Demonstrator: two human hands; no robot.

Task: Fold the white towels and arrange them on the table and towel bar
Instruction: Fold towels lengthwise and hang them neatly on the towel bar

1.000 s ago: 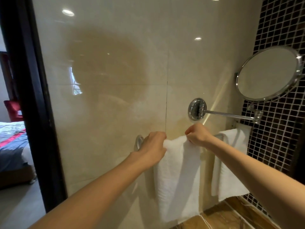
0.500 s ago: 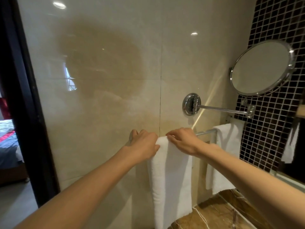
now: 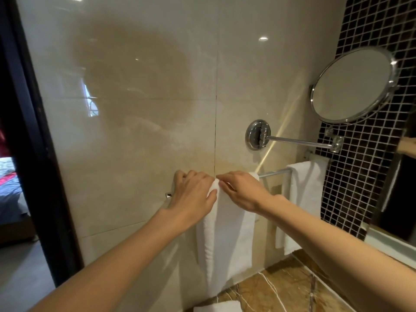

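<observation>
A folded white towel (image 3: 229, 239) hangs over the chrome towel bar (image 3: 273, 173) on the beige wall. My left hand (image 3: 193, 194) grips its top left edge, fingers curled over the bar. My right hand (image 3: 243, 190) lies on the towel's top next to it, fingers over the fold and thumb on the front, pinching the cloth. A second white towel (image 3: 304, 194) hangs at the bar's right end. The corner of another folded white towel (image 3: 217, 306) shows on the brown marble counter (image 3: 281, 287) below.
A round chrome mirror (image 3: 352, 85) juts out on a swing arm from its wall mount (image 3: 257, 135) above the bar. Black mosaic tile (image 3: 360, 176) covers the right wall. A black door frame (image 3: 33, 154) stands at the left, a bedroom beyond it.
My hands have come closer together on the towel's top. The towel has slid left along the bar, baring a stretch of bar between the two towels.
</observation>
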